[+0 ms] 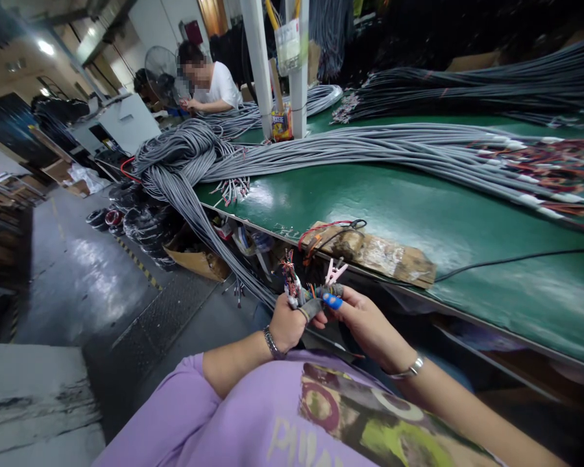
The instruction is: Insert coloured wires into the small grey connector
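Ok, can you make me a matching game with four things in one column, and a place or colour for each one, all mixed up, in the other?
Things:
1. Fan
2. Table
3. Clip
4. Wires with bare, coloured ends, near the purple shirt

Places and colours:
A. Pink
B. In the left hand
C. Beside the person in white
D. Green

Right pairs: 1-C, 2-D, 3-A, 4-B
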A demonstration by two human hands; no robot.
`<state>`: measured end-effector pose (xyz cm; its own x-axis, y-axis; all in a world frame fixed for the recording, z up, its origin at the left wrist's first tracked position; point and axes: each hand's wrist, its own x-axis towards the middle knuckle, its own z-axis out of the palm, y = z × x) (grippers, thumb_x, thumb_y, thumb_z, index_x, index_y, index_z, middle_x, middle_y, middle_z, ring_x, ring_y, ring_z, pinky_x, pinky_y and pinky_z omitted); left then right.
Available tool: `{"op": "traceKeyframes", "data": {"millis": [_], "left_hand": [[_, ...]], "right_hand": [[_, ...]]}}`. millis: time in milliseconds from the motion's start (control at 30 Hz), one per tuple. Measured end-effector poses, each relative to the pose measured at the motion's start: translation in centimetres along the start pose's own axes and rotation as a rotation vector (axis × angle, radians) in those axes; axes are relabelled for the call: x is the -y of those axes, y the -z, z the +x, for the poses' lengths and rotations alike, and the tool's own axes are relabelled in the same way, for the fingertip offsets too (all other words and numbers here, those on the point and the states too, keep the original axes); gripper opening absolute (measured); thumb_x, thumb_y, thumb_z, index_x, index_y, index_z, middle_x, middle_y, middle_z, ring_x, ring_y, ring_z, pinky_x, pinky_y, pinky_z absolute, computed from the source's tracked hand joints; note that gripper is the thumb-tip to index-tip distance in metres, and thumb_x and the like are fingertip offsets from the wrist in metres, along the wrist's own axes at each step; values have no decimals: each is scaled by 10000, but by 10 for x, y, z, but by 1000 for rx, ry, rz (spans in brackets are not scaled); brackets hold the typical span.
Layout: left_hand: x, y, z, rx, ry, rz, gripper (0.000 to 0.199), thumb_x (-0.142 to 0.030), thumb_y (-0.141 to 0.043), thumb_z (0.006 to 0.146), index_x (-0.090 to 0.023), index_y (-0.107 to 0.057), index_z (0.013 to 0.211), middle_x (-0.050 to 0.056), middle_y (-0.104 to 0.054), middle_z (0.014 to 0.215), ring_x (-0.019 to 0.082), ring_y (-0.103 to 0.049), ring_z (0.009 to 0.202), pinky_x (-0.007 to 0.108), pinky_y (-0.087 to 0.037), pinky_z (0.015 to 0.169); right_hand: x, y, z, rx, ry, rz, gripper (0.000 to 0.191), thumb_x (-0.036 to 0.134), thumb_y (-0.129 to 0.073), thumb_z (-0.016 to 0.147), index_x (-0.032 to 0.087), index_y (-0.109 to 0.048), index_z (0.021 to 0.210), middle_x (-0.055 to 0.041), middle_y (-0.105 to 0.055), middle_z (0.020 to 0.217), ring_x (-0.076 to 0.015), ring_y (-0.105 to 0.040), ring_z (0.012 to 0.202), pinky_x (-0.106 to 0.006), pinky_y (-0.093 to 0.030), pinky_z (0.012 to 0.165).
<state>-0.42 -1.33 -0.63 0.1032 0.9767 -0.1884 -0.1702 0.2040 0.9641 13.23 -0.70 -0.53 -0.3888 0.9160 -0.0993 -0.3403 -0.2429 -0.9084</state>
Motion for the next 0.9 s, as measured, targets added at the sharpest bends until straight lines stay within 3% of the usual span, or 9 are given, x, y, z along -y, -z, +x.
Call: {"op": "traceKeyframes", "data": {"millis": [233,433,700,900], "left_hand": [[2,5,-2,35,3,-23,479,-563,-749,628,-114,-596,558,39,-586,507,107,-534,431,245,-478,466],[-12,7,3,127,93,-107,455,-523,-787,580,-113,-593,559,30,-575,483,103,-514,406,230,-432,414],[-26,6,15,191,235,-164,449,-479,-822,489,-120,-570,580,10,-564,450,100,-488,356,228,-393,375],[-24,0,18,149,223,-150,458,-492,-815,485,-113,-576,575,10,-558,448,94,-490,366,222,-408,382]], "right_hand": [[-4,11,6,-95,-74,178,255,410,-740,747,182,-637,696,7,-563,586,-123,-511,530,-274,-433,551],[-5,33,22,-108,-180,452,335,542,-679,761,214,-691,827,-24,-674,794,-130,-577,608,-271,-519,587],[-5,31,42,-100,-115,440,345,537,-681,772,208,-684,873,-16,-674,721,-152,-603,611,-292,-513,597],[-5,28,43,-121,-44,423,351,551,-695,752,208,-685,829,-20,-676,707,-161,-606,620,-297,-502,602]]}}
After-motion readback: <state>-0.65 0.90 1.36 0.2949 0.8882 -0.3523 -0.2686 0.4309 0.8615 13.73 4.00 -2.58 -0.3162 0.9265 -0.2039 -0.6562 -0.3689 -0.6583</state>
